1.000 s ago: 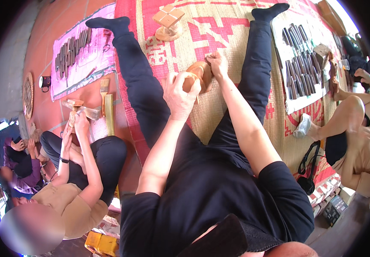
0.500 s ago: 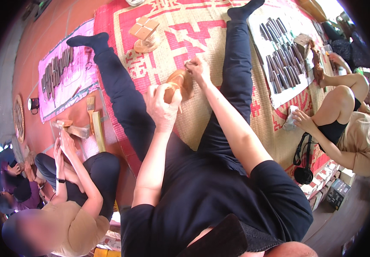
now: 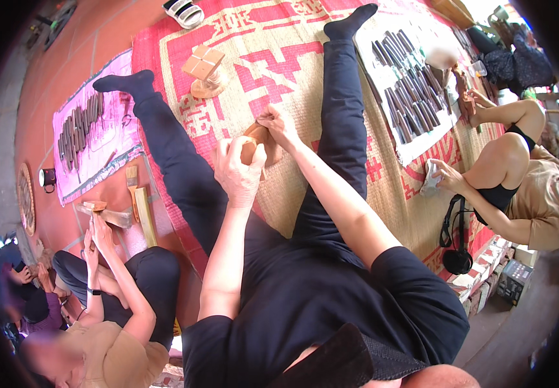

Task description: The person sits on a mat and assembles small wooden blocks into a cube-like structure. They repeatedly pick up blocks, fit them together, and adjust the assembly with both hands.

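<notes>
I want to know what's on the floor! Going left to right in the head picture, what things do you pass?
Pink cloth with dark tools → wooden block piece on the mat → left hand → wooden piece it holds → right hand → white cloth with dark tools.

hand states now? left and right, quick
Left hand: closed around the near end of the wooden piece.
Right hand: closed on the far end of the same wooden piece.

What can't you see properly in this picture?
- Wood piece, head view: mostly covered by the left hand and right hand, so its shape is unclear.
- Tools on the white cloth: too small to tell apart.
- Top-right corner: cut off by the dark lens rim.
</notes>
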`<action>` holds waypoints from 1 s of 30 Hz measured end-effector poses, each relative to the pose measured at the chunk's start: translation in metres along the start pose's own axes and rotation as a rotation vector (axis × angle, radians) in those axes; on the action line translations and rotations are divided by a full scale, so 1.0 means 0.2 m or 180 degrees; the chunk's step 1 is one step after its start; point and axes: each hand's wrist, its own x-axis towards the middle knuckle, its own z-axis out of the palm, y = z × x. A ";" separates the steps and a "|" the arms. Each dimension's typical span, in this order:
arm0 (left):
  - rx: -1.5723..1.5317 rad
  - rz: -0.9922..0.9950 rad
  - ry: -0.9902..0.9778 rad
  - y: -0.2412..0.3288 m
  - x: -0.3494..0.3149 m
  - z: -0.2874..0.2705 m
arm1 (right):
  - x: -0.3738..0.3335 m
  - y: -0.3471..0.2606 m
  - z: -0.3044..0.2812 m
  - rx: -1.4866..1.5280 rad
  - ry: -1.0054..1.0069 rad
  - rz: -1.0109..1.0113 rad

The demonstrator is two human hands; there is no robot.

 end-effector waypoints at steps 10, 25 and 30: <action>-0.0007 0.0105 0.0058 0.01 0.01 0.01 | 0.03 -0.01 -0.09 0.0671 0.0065 0.0428; -0.0088 0.0323 0.0108 0.01 -0.08 -0.03 | -0.02 -0.10 -0.10 0.0177 -0.0272 0.0268; -0.0047 0.0417 0.0101 0.03 -0.09 -0.02 | 0.07 -0.10 -0.17 -0.0168 -0.0024 0.0696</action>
